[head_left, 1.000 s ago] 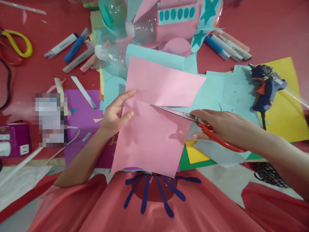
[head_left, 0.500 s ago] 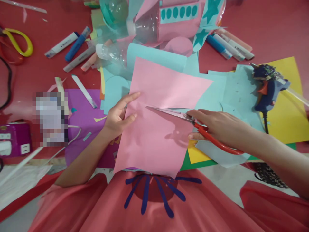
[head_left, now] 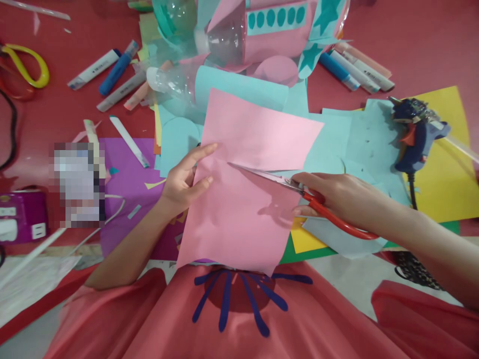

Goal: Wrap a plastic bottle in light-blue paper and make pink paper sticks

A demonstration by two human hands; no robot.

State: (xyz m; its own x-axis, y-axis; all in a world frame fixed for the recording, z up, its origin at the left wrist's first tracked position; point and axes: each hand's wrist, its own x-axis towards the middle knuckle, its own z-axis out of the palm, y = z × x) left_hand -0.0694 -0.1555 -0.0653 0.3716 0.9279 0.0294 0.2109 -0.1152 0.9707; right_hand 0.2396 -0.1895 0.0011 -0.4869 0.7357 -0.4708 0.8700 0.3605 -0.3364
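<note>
A sheet of pink paper (head_left: 239,214) is held up in front of my shirt, cut part of the way across from its right edge. My left hand (head_left: 183,182) grips its left edge, with thumb and forefinger on the front and the other fingers hidden behind. In my right hand (head_left: 333,194) are red-handled scissors (head_left: 322,209). Their blades lie along the cut and look nearly closed, the tips pointing left toward the left hand. Above the cut, the paper's upper flap bends slightly away from the lower part.
Behind the sheet lie a plastic bottle wrapped in light-blue paper (head_left: 243,87) and a pink-wrapped bottle (head_left: 277,45). A blue glue gun (head_left: 415,139) rests on yellow paper (head_left: 445,174) at right. Markers (head_left: 119,67), yellow-handled scissors (head_left: 28,65) and a purple power adapter (head_left: 24,214) are at left.
The scissor blades have closed further along the cut, their tips shifting slightly right. The upper flap's right corner has moved a little left and down. My left hand stays put.
</note>
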